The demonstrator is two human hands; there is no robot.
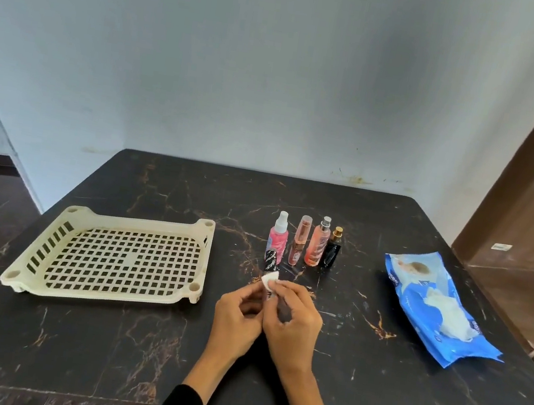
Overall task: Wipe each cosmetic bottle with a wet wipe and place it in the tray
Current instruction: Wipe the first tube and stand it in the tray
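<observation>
Five cosmetic bottles show on a dark marble-patterned table: four stand upright in a row near its middle, a pink spray bottle, a peach tube-shaped bottle, an orange-pink spray bottle and a small black perfume bottle. The fifth, a black patterned bottle, is in front of the row just beyond two hands held together. The left hand and right hand curl round a small dark item, not identifiable, and a white wet wipe. One empty cream perforated tray sits toward the left edge, and one opened blue wipes pack lies toward the right edge.
</observation>
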